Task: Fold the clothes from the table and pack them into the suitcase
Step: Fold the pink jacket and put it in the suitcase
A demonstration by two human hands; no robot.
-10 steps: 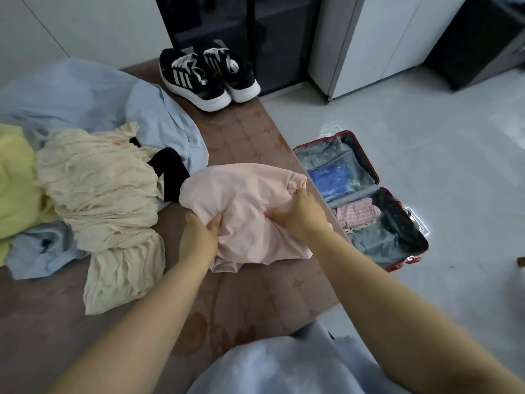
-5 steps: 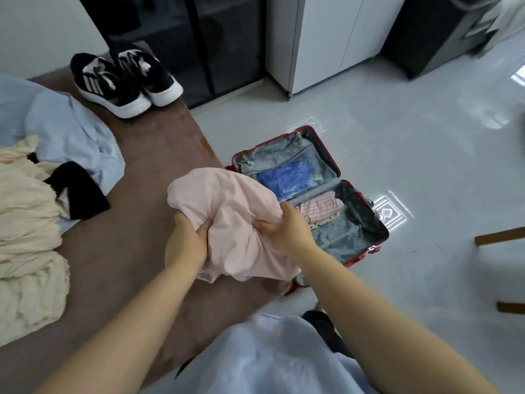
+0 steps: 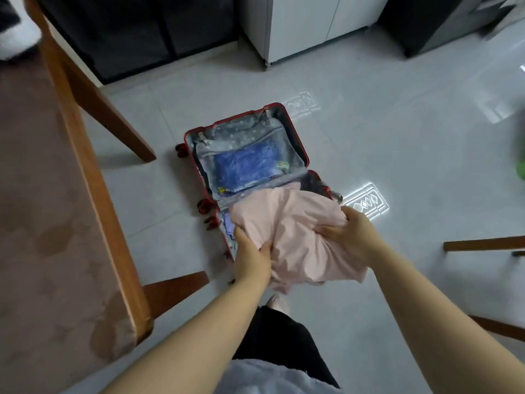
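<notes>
- Pink garment (image 3: 295, 234), loosely bundled and creased, held over the near half of the open suitcase (image 3: 241, 129); it hides most of that half
- Cannot tell whether the bundle rests on the contents beneath or hangs just above them
- Left hand (image 3: 251, 258) grips the bundle's near-left edge, thumb on top, fingers curled under into the cloth
- Right hand (image 3: 355, 237) clutches a bunched fold on the bundle's right side, fingers wrapped into the fabric
- Suitcase lies flat on the pale tiled floor (image 3: 397, 155), red shell, grey dotted lining; far half has a mesh cover with a blue packed item (image 3: 244, 166) behind it
- A scrap of lavender cloth (image 3: 228, 226) shows at the left edge of the near half, just beside the left hand
- Table (image 3: 42, 194) fills the left of the view, brown patterned top, wooden edge and legs; suitcase sits on the floor to its right, apart from the legs
- Toe of a black-and-white shoe (image 3: 17, 38) at the table's far corner, blurred
- White cabinet (image 3: 306, 24) and dark glass-fronted unit (image 3: 136, 32) stand along the far side
- Wooden chair parts (image 3: 483, 243) enter from the right edge
</notes>
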